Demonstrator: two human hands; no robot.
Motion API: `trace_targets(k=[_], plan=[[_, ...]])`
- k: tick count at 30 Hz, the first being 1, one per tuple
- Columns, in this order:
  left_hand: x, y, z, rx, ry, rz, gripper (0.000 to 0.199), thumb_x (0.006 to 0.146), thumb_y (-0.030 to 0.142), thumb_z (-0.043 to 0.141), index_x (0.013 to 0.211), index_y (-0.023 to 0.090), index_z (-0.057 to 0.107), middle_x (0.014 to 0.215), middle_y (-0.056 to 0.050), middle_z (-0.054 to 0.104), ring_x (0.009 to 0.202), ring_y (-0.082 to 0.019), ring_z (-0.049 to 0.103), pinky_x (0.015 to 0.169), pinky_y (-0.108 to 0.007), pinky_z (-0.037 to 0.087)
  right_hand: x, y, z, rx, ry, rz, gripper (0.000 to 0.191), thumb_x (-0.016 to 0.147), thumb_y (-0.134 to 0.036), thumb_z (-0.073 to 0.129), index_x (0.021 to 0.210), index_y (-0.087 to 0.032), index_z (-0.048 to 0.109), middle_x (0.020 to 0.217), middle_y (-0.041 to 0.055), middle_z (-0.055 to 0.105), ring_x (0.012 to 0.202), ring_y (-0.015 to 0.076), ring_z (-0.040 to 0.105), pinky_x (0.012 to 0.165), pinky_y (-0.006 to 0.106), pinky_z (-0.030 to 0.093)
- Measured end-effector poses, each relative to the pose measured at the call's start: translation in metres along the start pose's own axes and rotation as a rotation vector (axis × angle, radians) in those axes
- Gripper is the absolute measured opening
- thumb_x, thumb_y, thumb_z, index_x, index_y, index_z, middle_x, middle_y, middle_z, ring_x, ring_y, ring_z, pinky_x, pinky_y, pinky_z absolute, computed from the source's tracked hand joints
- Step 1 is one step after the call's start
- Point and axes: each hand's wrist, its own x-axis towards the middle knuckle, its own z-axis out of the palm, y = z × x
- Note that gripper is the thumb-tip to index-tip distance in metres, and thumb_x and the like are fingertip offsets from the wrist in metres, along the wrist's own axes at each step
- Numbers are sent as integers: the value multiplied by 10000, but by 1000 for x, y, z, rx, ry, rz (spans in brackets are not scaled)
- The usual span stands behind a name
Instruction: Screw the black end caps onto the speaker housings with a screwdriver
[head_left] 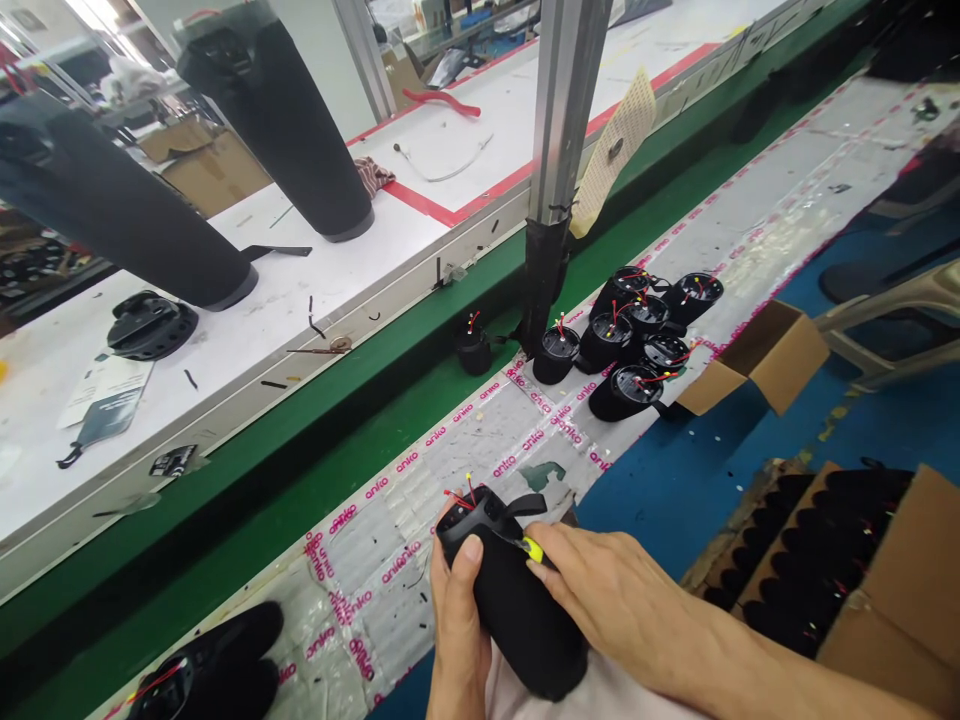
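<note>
A black cloth-covered cylinder [525, 610] is tilted near the bottom centre, its upper end pointing away. Red wires [459, 500] rise from that end, and a black strap loop [527, 506] sticks out beside it. My left hand [459, 610] wraps round the cylinder's left side, thumb on top near the rim. Closed round a small yellow tool [533, 549], my right hand [600, 585] holds it against the cylinder's upper right edge near the strap. Most of the tool is hidden by the fingers.
Several similar cylinders [626, 392] with wires stand on the taped bench [465, 440]. More lie at lower left [217, 665]. Two tall cylinders [289, 130] stand on the white table [247, 215]. A metal post [559, 130] rises behind. Open cartons [892, 590] are at right.
</note>
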Motion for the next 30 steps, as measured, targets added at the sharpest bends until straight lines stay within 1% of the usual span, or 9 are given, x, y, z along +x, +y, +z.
trace_targets(k=[3,8,10,14,17,23,25,27,30], plan=[[0,1,-1,12,-32,16,790,767,529,831,1454,231,580,1340,-108,739,1331,-362,647,1168,-485,474,1,0,-2,-34,16,-21,232,1090,-268,412,1276,-221,542,934,39,725,792,201,735,677,306,499],[0,3,-3,49,-40,39,761,756,536,836,1410,222,607,1272,-100,754,1241,-347,686,1083,-460,527,0,0,1,-60,49,-29,205,1092,-244,401,1224,-235,556,883,22,712,732,178,707,655,279,479],[0,3,-4,66,-47,48,749,765,532,830,1405,223,596,1252,-92,752,1216,-329,688,1069,-446,530,-2,1,5,-79,73,-33,208,1093,-229,391,1215,-239,560,894,23,721,709,165,697,635,269,464],[1,1,-8,92,-26,77,718,773,522,826,1383,227,589,1233,-76,743,1156,-284,689,1031,-396,532,-7,2,13,-134,103,-47,226,1091,-241,409,1271,-242,546,957,40,740,715,162,696,630,267,456],[1,0,-8,80,-33,75,744,767,531,823,1404,231,582,1186,-74,756,1101,-276,703,996,-388,538,-8,1,16,-165,120,-47,236,1083,-231,418,1289,-239,533,980,45,741,718,157,694,630,269,451],[-1,2,-5,102,16,77,792,745,555,831,1422,229,578,1184,-81,756,1130,-292,702,987,-390,543,-7,0,17,-186,149,-48,188,1073,-205,427,1220,-232,540,898,23,724,671,148,671,611,267,430],[-2,3,-7,177,36,118,778,748,557,834,1406,224,588,1252,-94,737,1142,-299,696,986,-398,547,-7,1,17,-177,141,-38,172,1077,-215,423,1201,-234,542,879,21,723,653,150,667,599,270,424],[-2,5,-9,267,52,172,762,749,565,837,1384,217,602,1308,-109,715,1200,-327,675,1027,-428,532,-8,2,18,-160,132,-25,172,1081,-228,421,1206,-235,539,880,27,728,658,158,676,597,277,424],[-2,6,-11,388,63,212,751,751,587,834,1369,226,606,1315,-109,704,1243,-351,649,1091,-476,488,-8,3,19,-116,115,-3,163,1077,-218,414,1185,-235,534,849,21,729,652,168,690,574,294,400]])
